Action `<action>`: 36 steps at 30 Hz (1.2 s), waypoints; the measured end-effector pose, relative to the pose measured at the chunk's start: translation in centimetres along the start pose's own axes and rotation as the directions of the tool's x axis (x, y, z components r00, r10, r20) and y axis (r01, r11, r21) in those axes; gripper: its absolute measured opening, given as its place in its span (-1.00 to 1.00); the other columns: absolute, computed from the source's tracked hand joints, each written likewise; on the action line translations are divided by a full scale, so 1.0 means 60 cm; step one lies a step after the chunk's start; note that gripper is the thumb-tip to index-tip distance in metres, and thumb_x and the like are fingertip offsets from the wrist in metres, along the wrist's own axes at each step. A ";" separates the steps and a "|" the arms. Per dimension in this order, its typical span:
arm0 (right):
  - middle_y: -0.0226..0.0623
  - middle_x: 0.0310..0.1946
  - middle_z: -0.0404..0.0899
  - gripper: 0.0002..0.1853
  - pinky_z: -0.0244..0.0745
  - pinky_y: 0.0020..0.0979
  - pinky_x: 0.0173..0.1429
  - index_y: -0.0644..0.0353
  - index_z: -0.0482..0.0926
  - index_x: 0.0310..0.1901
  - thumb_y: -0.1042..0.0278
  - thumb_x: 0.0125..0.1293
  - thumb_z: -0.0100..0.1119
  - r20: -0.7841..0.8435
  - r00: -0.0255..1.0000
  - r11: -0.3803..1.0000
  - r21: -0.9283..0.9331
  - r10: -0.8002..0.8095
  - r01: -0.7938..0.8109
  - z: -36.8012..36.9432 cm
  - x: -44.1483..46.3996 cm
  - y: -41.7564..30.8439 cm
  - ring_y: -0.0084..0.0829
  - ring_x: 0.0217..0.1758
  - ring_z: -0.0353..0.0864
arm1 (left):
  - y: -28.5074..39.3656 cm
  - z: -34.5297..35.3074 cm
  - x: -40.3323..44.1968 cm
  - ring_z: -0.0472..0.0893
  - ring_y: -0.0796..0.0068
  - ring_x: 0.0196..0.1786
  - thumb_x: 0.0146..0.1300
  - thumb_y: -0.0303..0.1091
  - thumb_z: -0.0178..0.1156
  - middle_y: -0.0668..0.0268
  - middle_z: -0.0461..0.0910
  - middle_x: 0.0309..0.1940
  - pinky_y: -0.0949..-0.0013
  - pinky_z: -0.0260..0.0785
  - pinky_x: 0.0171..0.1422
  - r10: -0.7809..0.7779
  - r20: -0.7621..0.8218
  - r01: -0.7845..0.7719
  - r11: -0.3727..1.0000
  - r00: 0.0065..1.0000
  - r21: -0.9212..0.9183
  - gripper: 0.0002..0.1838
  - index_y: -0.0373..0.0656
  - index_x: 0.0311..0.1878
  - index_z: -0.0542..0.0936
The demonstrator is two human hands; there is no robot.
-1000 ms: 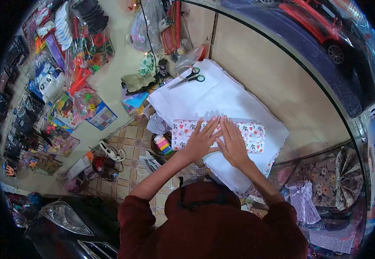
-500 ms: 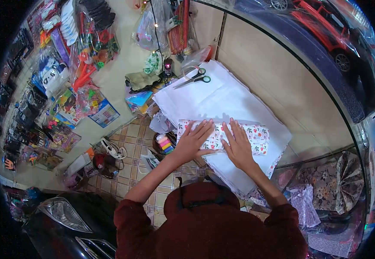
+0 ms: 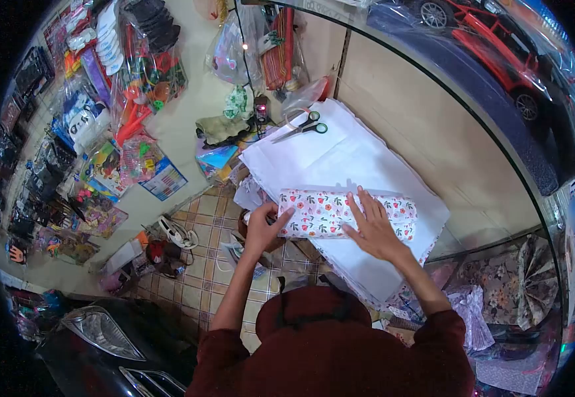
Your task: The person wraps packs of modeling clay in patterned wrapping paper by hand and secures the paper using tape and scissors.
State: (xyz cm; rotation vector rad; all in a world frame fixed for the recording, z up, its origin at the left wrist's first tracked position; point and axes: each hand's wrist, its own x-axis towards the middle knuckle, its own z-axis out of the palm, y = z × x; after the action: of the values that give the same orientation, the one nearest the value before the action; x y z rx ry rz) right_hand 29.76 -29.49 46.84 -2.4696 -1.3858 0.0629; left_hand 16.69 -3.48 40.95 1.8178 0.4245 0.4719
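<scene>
A floral packet (image 3: 320, 215), seemingly being squared and smoothed
It lies beneath the person's right hand (image 3: 374, 231), fingers slightly apart; the left hand (image 3: 261, 228) curls at its end, thumb over the edge, and whether those fingers clamp it cannot be told. White sheets (image 3: 340, 155) spread underneath, scissors (image 3: 307, 127) beyond the fingertips. The next move likely calls for even pressure.

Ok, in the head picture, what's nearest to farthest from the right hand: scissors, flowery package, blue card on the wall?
1. Flowery package: under the right hand.
2. Scissors: up and left, on white paper.
3. Blue card: far left, on the wall.
</scene>
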 end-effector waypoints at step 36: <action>-0.18 -0.16 0.56 0.09 0.32 -0.09 0.04 -0.02 0.26 0.29 0.07 -0.41 0.63 -0.111 0.993 0.982 -0.180 0.030 -0.050 -0.067 0.102 0.038 -0.16 0.01 0.55 | -0.002 0.008 0.077 0.53 0.34 -0.09 0.02 -0.38 0.45 0.24 0.57 -0.28 0.32 0.30 0.08 0.350 -0.040 -0.347 0.935 0.936 0.081 -0.74 -0.24 -0.46 0.51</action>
State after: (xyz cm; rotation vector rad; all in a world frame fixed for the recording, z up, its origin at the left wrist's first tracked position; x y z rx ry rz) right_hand 35.64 -26.45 50.70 -2.6058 -1.3508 -0.1951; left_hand 20.89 -1.49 41.20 1.9628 0.1529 0.7596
